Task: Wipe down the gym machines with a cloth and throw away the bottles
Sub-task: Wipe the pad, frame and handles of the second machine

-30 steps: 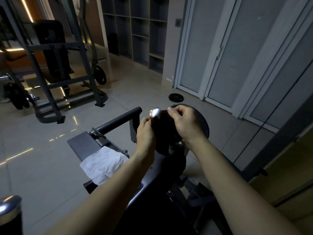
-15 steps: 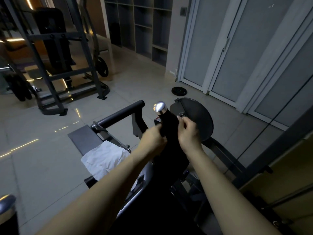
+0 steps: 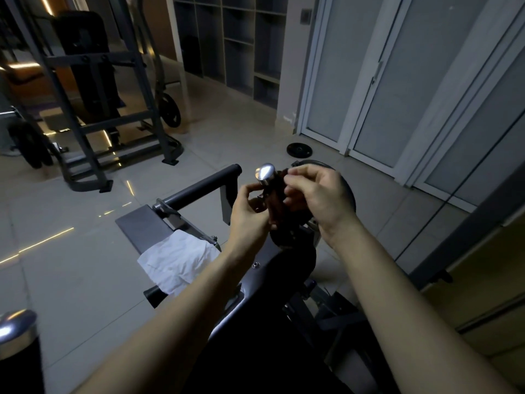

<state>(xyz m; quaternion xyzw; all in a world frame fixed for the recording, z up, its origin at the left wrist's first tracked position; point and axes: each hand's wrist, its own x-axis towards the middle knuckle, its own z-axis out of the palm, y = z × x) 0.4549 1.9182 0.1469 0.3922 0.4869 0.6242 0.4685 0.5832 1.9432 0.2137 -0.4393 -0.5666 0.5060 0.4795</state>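
A black bottle [image 3: 275,194] with a shiny silver cap [image 3: 265,173] stands upright on the dark gym machine [image 3: 264,268] in the middle of the head view. My left hand [image 3: 250,214] grips its neck from the left, fingers curled just under the cap. From the right, my right hand [image 3: 319,194] holds it with fingertips pinched near the cap. Most of the bottle's body is hidden behind both hands. A crumpled white cloth [image 3: 176,260] lies on the machine's grey plate [image 3: 142,223], left of my left forearm.
A second silver-capped black bottle [image 3: 17,334] pokes in at the bottom left corner. The machine's black roller bar [image 3: 204,186] runs behind the cloth. A weight plate [image 3: 299,149] lies on the tiled floor by the sliding doors. A grey rack [image 3: 93,109] stands at the back left.
Both hands slid down the bottle's body half a second ago and have come back up to its neck, just under the cap. The cloth has not moved.
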